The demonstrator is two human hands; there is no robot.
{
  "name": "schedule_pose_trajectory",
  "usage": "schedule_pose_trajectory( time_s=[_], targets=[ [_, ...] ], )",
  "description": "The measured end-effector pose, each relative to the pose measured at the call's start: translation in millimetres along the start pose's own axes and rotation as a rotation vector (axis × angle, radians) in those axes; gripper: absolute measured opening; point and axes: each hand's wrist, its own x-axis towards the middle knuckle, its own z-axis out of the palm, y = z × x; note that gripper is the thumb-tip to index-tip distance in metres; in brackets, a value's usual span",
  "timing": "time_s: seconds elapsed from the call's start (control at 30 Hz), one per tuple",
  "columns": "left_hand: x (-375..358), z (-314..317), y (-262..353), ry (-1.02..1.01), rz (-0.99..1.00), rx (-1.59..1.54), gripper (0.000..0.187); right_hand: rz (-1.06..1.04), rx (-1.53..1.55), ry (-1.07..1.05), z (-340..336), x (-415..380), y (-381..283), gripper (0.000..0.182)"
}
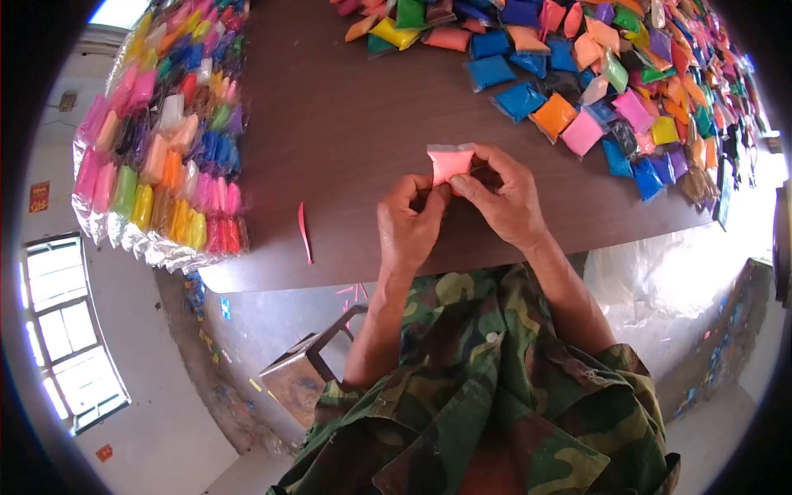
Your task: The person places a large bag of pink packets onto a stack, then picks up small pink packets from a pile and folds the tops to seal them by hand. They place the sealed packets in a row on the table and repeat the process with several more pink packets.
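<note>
Between my two hands, above the near part of the dark table, is a small pink packet (pixel 450 162) with a clear sealed edge along its top. My left hand (pixel 410 221) pinches its lower left side with thumb and fingers. On the other side, my right hand (pixel 504 195) grips the packet with the thumb across its lower front and the fingers behind its right edge. The fingertips behind the packet are partly hidden. To the left of my left hand, a thin pink plastic tool (pixel 304 233) lies flat on the table.
Bundled clear bags of colourful packets (pixel 169 157) are stacked along the table's left side. A large heap of loose coloured packets (pixel 594 82) covers the back right. The brown table (pixel 346 124) ends just before my body. A stool (pixel 301 371) stands below at left.
</note>
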Motion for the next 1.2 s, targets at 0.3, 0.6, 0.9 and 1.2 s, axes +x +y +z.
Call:
schedule_pose_trajectory(
  time_s=[0.3, 0.6, 0.9, 1.2],
  targets=[
    [3.1, -15.2, 21.4, -0.087, 0.079, -0.124, 0.025, 0.010, 0.033, -0.039, 0.1, 0.9, 0.2, 0.038],
    [8.3, -10.2, -0.7, -0.003, 0.134, -0.015, 0.015, -0.079, -0.192, 0.023, 3.7, -0.8, -7.6, 0.024],
    [5.0, -8.5, 11.5, -0.011, -0.020, -0.220, 0.021, -0.099, -0.163, 0.058, 5.4, -1.8, 2.1, 0.020],
    [7.0, -2.0, 1.2, 0.071, 0.208, 0.003, 0.013, -0.070, -0.172, 0.063, 3.4, 0.2, -4.1, 0.017]
  ],
)
